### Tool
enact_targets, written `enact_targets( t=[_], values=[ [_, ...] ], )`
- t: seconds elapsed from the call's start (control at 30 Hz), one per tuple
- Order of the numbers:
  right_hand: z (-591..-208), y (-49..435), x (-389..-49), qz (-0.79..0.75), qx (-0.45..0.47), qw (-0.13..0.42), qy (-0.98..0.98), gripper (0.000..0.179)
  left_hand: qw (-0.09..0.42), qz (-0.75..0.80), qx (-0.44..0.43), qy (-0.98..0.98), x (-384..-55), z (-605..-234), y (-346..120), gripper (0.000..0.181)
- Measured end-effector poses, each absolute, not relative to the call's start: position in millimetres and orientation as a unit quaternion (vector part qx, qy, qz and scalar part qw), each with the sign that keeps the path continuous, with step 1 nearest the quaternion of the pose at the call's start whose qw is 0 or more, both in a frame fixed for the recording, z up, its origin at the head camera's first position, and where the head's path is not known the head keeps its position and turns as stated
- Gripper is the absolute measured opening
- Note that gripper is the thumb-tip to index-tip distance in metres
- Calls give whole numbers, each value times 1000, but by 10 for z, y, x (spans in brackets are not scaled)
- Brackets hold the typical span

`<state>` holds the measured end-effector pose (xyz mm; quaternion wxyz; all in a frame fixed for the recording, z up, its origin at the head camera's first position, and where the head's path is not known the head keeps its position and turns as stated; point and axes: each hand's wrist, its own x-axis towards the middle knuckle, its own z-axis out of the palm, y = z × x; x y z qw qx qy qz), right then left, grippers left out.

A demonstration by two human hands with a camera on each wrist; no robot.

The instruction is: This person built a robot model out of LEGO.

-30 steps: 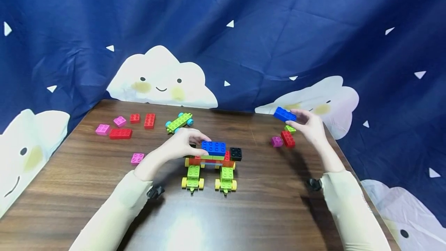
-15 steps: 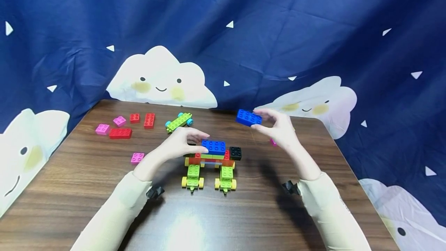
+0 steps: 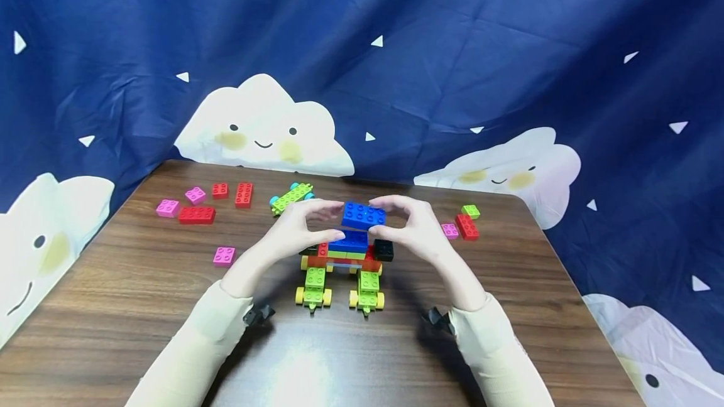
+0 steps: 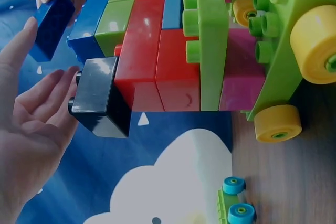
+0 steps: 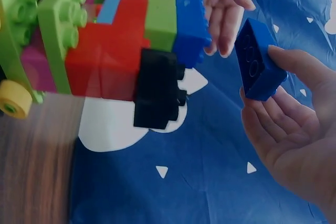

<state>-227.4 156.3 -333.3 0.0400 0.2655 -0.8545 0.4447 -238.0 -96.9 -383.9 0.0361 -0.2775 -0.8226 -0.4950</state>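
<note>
My right hand (image 3: 418,228) pinches a blue toy brick (image 3: 364,215) between thumb and fingers, tilted above the build. In the right wrist view that brick (image 5: 258,61) hangs apart from the build, its hollow underside showing. My left hand (image 3: 294,231) is spread at the build's left side, holding nothing; its thumb comes near the raised brick in the left wrist view. The wheeled brick build (image 3: 367,287) stands on the table with lime-green bases, yellow wheels and red bricks. On its top lies a second blue brick (image 3: 349,242), with a black brick (image 3: 384,250) at the right end.
Several red and pink bricks lie at the back left, among them a long red brick (image 3: 196,215). A lime-green wheeled base (image 3: 291,198) with blue wheels sits behind my left hand. To the right lie a red brick (image 3: 467,227), a pink one and a lime-green one.
My right hand has carried the blue brick from the right side leftward and slightly down, over the build. The left hand has stayed nearly still beside it.
</note>
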Motion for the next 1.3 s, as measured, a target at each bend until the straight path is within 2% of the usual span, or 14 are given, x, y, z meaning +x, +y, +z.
enact_targets(
  t=[0.7, 1.3],
  values=[
    [-3561, 1414, -2259, 431, 282, 18, -857, 40, 43, -478, -310, -821, -2371, -3894, -969, 37],
    [-3628, 1452, -2283, 427, 277, 23, -860, 38, 42, -491, -302, -816, -2358, -3910, -989, 36]
  ],
)
